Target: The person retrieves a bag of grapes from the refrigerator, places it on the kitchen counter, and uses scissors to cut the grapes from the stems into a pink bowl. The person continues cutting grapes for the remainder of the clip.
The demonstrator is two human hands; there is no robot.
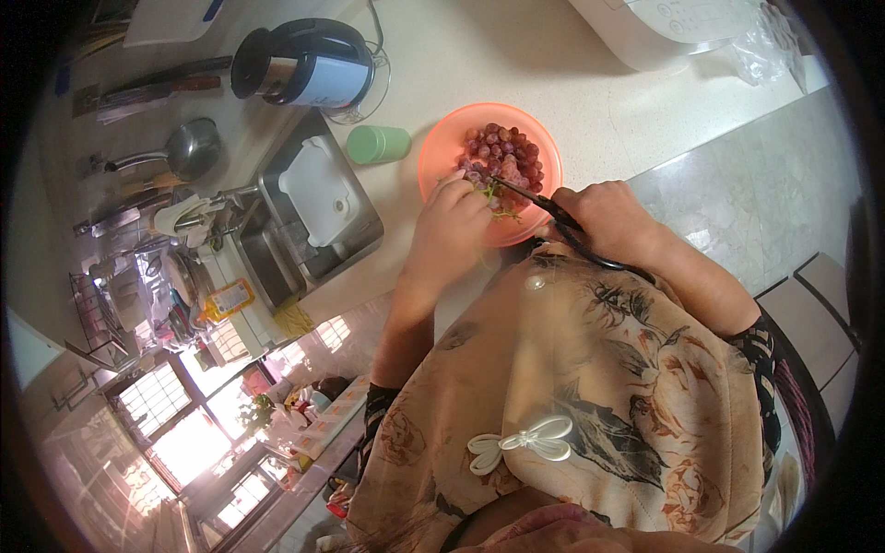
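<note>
An orange plastic bowl stands on the pale countertop close in front of me, with red grapes inside. At the bowl's near left side, my left hand is closed on a green grape stem and grapes at its fingertips. Black-handled scissors are in my right hand, at the bowl's right rim. Their blades point left over the grapes, with the tip beside the stem near my left fingers. Whether the blades are apart cannot be told.
Left of the bowl a green cup lies near the steel sink, which holds a white plastic tray. An electric kettle stands beyond. A white appliance and a clear plastic bag are at the upper right.
</note>
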